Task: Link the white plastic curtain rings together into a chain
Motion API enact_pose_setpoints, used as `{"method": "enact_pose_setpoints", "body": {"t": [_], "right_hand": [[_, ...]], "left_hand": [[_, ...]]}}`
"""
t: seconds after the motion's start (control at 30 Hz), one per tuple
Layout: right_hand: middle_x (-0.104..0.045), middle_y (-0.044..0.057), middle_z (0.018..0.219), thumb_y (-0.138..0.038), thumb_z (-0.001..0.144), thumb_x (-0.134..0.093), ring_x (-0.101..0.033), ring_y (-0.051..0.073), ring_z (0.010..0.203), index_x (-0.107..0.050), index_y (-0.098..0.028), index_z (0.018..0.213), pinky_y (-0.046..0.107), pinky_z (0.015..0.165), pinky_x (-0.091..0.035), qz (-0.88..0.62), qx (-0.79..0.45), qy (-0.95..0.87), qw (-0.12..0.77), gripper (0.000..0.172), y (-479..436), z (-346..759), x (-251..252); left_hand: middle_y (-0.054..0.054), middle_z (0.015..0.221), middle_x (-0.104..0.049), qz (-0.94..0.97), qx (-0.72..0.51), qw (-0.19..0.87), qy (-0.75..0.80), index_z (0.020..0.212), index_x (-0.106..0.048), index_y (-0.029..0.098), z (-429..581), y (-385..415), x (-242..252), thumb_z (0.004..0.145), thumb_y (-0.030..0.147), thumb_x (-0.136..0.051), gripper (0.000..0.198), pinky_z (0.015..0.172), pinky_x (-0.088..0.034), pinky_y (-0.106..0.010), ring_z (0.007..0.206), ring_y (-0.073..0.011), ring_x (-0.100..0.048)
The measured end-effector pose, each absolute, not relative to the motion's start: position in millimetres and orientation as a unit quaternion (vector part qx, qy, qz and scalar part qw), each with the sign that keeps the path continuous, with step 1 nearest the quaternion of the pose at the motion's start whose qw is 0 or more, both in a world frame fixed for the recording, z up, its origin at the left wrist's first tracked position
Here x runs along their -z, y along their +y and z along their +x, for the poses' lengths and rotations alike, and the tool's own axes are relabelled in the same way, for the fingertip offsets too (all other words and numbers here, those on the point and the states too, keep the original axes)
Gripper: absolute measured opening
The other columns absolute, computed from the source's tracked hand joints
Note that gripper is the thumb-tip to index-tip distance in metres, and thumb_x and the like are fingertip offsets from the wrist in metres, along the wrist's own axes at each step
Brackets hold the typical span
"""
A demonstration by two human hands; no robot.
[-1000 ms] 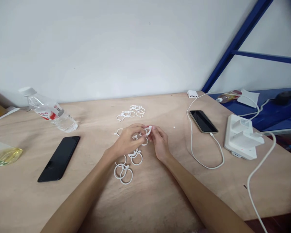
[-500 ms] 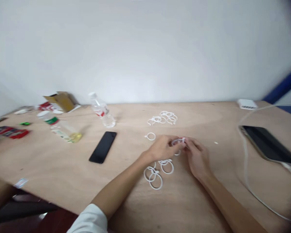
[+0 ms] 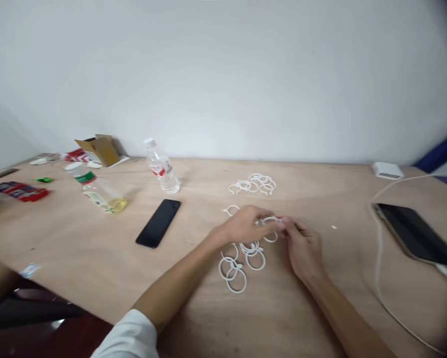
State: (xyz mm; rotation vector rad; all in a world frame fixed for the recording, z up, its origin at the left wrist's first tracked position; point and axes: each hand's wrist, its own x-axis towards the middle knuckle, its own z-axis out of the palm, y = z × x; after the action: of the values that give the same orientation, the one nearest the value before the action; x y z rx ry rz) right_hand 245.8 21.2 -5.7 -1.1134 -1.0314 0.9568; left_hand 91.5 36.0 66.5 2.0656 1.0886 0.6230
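Observation:
My left hand (image 3: 248,224) and my right hand (image 3: 303,246) meet over the middle of the table, both closed on one white plastic ring (image 3: 270,218). The fingertips pinch its right side, and the exact spot where they press is partly hidden. Below the held ring, another white ring (image 3: 271,241) lies on the wood. Several closed white rings (image 3: 236,292) overlap in a loose pile beneath my left wrist. A single ring (image 3: 231,207) sits just behind my left hand, partly covered by it. Farther back lies a cluster of white rings (image 3: 253,187), some with a gap in them.
Left of my arms are a black phone (image 3: 158,223), a clear water bottle (image 3: 163,171), a bottle with yellow liquid (image 3: 100,191) and an open cardboard box (image 3: 103,150). On the right, a white cable (image 3: 378,258) runs past a second phone (image 3: 419,233) and a white box (image 3: 388,170).
The view has shifted slightly. My hands stay together on the ring, which shows a little more above my left fingers; the ring behind my left hand is now more covered.

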Motion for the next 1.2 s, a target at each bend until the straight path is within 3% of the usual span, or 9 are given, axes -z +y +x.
{"method": "enact_pose_setpoints", "body": {"t": [0.13,0.23,0.3,0.5,0.77,0.9,1.03,1.1,1.2], "right_hand": [[-0.071,0.005,0.084,-0.040,0.076,-0.064,-0.064,0.022,0.083,-0.073,-0.020,0.083,0.035,0.076,-0.049,-0.496,-0.425,-0.513,0.557,0.023,16.2,243.0,2.2],[-0.071,0.006,0.092,-0.036,0.077,-0.063,-0.061,0.024,0.092,-0.074,-0.023,0.082,0.038,0.083,-0.046,-0.477,-0.402,-0.569,0.536,0.018,13.8,241.4,1.2],[-0.071,0.006,0.093,-0.034,0.077,-0.062,-0.059,0.024,0.097,-0.075,-0.025,0.082,0.040,0.087,-0.044,-0.465,-0.387,-0.589,0.536,0.016,13.4,241.0,1.5],[-0.070,0.007,0.097,-0.035,0.077,-0.062,-0.058,0.026,0.100,-0.074,-0.025,0.083,0.040,0.083,-0.044,-0.469,-0.381,-0.581,0.546,0.016,13.5,241.1,0.5],[-0.069,0.007,0.098,-0.036,0.077,-0.062,-0.059,0.025,0.100,-0.073,-0.024,0.083,0.038,0.081,-0.044,-0.479,-0.383,-0.569,0.548,0.017,13.4,241.5,-1.5],[-0.069,0.007,0.099,-0.037,0.077,-0.062,-0.059,0.025,0.097,-0.072,-0.023,0.085,0.038,0.081,-0.043,-0.487,-0.387,-0.553,0.554,0.019,13.8,241.5,0.2],[-0.069,0.007,0.099,-0.040,0.076,-0.064,-0.060,0.023,0.090,-0.070,-0.021,0.091,0.037,0.081,-0.044,-0.504,-0.420,-0.499,0.567,0.025,13.3,240.6,-1.0],[-0.069,0.007,0.099,-0.042,0.075,-0.065,-0.061,0.023,0.088,-0.068,-0.020,0.098,0.037,0.080,-0.045,-0.500,-0.443,-0.463,0.583,0.032,13.3,239.9,-2.5],[-0.069,0.005,0.096,-0.043,0.075,-0.065,-0.061,0.021,0.086,-0.067,-0.020,0.101,0.034,0.078,-0.046,-0.479,-0.459,-0.422,0.617,0.034,15.0,239.2,-3.2]], "left_hand": [[-0.010,0.117,-0.065,0.754,-0.324,0.221,0.527,0.113,-0.063,0.015,62.8,61.6,-50.7,0.091,0.042,-0.042,0.041,0.091,-0.047,-0.032,0.103,-0.0206,-0.060],[-0.011,0.128,-0.057,0.733,-0.266,0.086,0.621,0.124,-0.055,0.016,39.1,78.1,-27.2,0.087,0.032,-0.049,0.040,0.105,-0.036,-0.040,0.121,-0.0243,-0.048],[-0.014,0.134,-0.051,0.730,-0.245,0.075,0.634,0.130,-0.050,0.015,27.8,84.8,-12.6,0.087,0.028,-0.048,0.045,0.106,-0.033,-0.045,0.126,-0.0274,-0.043],[-0.004,0.142,-0.044,0.742,-0.198,0.078,0.636,0.123,-0.055,0.030,21.6,93.8,1.9,0.088,0.023,-0.041,0.038,0.100,-0.035,-0.052,0.124,-0.0300,-0.040],[-0.007,0.129,-0.050,0.746,-0.234,0.086,0.618,0.087,-0.064,0.021,21.2,94.5,-4.7,0.079,0.027,-0.057,0.012,0.103,-0.034,-0.047,0.124,-0.0292,-0.039],[-0.009,0.118,-0.058,0.770,-0.284,0.135,0.555,0.089,-0.060,0.018,31.8,87.3,-21.3,0.083,0.023,-0.050,0.012,0.102,-0.037,-0.040,0.116,-0.0235,-0.049],[-0.004,0.099,-0.066,0.785,-0.323,0.230,0.476,0.092,-0.057,0.019,56.2,70.7,-40.8,0.084,0.030,-0.051,0.014,0.085,-0.048,-0.033,0.093,-0.0184,-0.060],[-0.004,0.098,-0.067,0.788,-0.331,0.246,0.458,0.101,-0.057,0.019,70.3,60.5,-46.2,0.081,0.038,-0.058,0.027,0.080,-0.049,-0.031,0.090,-0.0185,-0.061],[-0.009,0.109,-0.065,0.811,-0.314,0.234,0.435,0.118,-0.055,0.018,87.4,47.3,-49.5,0.080,0.045,-0.062,0.048,0.087,-0.048,-0.034,0.098,-0.0214,-0.060]]}}
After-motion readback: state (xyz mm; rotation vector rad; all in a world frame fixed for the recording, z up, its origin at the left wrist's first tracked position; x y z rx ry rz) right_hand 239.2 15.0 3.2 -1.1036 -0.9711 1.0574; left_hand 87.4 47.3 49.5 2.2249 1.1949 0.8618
